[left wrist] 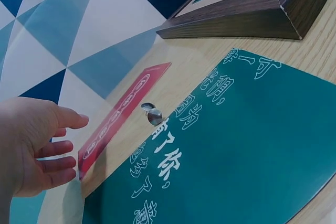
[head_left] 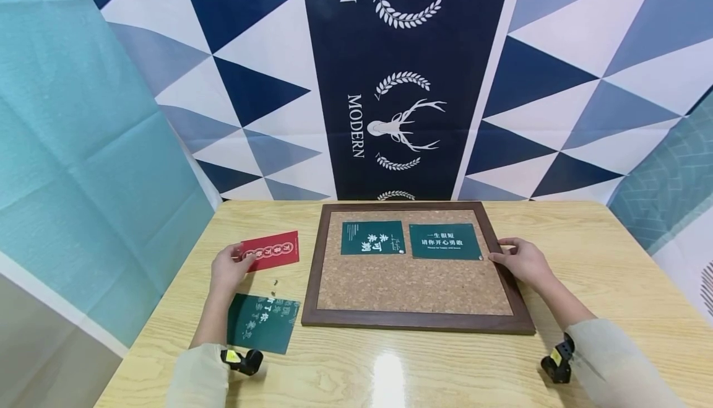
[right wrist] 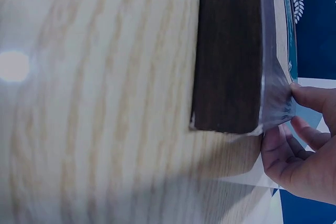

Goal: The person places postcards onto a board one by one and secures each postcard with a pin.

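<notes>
A cork board [head_left: 412, 287] with a dark brown frame lies on the table. Two green cards with white writing are on it, a left card [head_left: 372, 238] and a right card [head_left: 445, 241]. My right hand [head_left: 522, 261] grips the frame's right side, thumb on top; the same hand [right wrist: 304, 145] shows at the frame's edge in the right wrist view. My left hand [head_left: 227, 270] hovers by a red card [head_left: 273, 250], fingers loosely bent, holding nothing. In the left wrist view that hand [left wrist: 37, 148] appears apart from the red card [left wrist: 123, 111].
Another green card [head_left: 262, 323] lies on the table [head_left: 412, 371] beside my left forearm. Two small shiny pins [left wrist: 154, 115] lie between it and the red card. A patterned cloth [head_left: 267, 86] hangs behind the table's back edge.
</notes>
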`<control>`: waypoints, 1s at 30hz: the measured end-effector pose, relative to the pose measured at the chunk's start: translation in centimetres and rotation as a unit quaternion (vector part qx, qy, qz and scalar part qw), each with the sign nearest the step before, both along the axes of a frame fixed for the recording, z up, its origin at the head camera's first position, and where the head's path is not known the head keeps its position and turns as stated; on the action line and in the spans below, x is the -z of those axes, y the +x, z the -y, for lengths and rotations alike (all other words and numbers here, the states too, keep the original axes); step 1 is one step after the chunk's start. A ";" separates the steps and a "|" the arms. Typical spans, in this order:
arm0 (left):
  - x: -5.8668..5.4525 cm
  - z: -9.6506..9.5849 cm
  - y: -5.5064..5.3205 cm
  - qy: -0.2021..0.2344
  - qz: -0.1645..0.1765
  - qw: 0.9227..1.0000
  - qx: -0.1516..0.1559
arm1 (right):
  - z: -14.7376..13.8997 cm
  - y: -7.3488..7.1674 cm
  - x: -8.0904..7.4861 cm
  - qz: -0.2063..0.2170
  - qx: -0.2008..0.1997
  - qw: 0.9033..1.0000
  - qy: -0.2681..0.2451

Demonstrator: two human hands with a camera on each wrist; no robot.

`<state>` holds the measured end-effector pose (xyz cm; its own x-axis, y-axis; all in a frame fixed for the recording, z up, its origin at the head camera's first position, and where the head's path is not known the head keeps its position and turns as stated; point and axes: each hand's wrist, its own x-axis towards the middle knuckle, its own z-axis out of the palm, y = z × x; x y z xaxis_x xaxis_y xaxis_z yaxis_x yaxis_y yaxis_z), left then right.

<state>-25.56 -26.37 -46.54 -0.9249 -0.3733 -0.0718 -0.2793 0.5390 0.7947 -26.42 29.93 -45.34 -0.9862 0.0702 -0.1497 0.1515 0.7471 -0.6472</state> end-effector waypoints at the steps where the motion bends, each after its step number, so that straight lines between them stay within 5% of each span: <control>1: 0.0 0.0 0.0 -0.001 0.000 1.000 0.000 | 0.0 0.0 0.0 0.000 -0.001 1.000 0.000; 18: 1.2 0.5 -0.5 -0.067 0.005 0.998 0.000 | -0.1 0.0 0.3 0.002 0.003 1.000 0.006; 30: 1.5 0.2 -0.7 -0.146 0.004 0.989 -0.008 | 0.0 -0.1 0.1 0.009 0.006 1.000 0.002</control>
